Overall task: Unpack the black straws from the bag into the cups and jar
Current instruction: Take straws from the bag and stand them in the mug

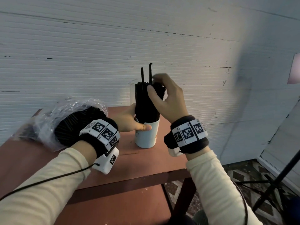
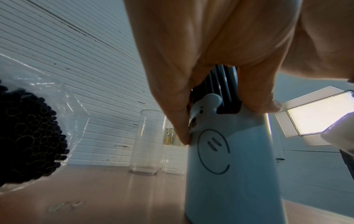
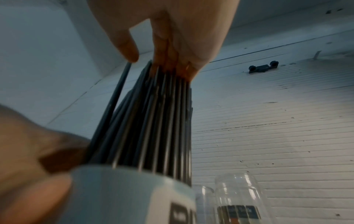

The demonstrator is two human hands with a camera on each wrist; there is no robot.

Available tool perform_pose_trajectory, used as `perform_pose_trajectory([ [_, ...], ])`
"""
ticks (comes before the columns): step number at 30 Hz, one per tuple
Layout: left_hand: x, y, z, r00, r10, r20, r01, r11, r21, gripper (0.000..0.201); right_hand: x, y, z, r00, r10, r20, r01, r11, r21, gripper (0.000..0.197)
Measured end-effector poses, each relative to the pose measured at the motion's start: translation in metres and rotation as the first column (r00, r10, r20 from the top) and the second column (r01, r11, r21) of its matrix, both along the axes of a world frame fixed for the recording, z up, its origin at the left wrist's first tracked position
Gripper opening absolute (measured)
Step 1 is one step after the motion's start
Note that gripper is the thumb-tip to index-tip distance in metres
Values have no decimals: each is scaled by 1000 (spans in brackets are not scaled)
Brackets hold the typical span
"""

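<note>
A white cup point(image 1: 146, 135) with a smiley face point(image 2: 213, 151) stands mid-table, packed with upright black straws point(image 1: 144, 103). My left hand point(image 1: 129, 120) grips the cup at its rim, thumb across the front and fingers behind the straws. My right hand point(image 1: 165, 95) is cupped over the top of the bundle, fingertips point(image 3: 170, 66) on the straw ends and thumb against the near side. Two straws point(image 1: 150, 72) stick up above the others. The clear plastic bag point(image 1: 65, 120), still full of black straws point(image 2: 28, 136), lies on its side to the left.
A tall clear glass jar point(image 2: 145, 142) and a second glass point(image 2: 172, 151) stand behind the cup against the white ribbed wall. The brown table's point(image 1: 146, 169) front edge is close to me. A black tripod point(image 1: 276, 181) stands on the floor at right.
</note>
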State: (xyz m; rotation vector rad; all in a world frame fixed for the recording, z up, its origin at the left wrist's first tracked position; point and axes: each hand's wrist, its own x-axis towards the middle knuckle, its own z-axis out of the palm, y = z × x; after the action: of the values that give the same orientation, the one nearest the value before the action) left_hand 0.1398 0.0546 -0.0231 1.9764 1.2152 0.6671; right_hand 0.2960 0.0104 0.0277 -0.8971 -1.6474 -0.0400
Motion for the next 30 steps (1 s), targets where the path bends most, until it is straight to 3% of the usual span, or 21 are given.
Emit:
perform_pose_trajectory([
  [4,1,0,-1,995,93,28,-94,996,9,105,-1,-6,17,998,15,56,-17,999,37,49],
  [11,7,-8,8,995,96,14,-97,994,43,96,-4,-6,28,993,-54,108,43,994,103,30],
  [17,8,-14,11,997,75,2,-75,996,42,94,-7,-9,9,963,-164,214,139,982,129,25],
  [23,9,-17,12,996,85,-2,-85,996,33,82,-5,-12,-4,975,-164,150,152,985,85,36],
  [26,10,-18,12,993,116,12,-116,993,17,90,-3,-13,-6,979,-161,122,153,986,72,42],
  [30,11,-17,9,987,159,16,-159,987,0,103,-3,-16,-3,980,-149,135,137,986,100,31],
])
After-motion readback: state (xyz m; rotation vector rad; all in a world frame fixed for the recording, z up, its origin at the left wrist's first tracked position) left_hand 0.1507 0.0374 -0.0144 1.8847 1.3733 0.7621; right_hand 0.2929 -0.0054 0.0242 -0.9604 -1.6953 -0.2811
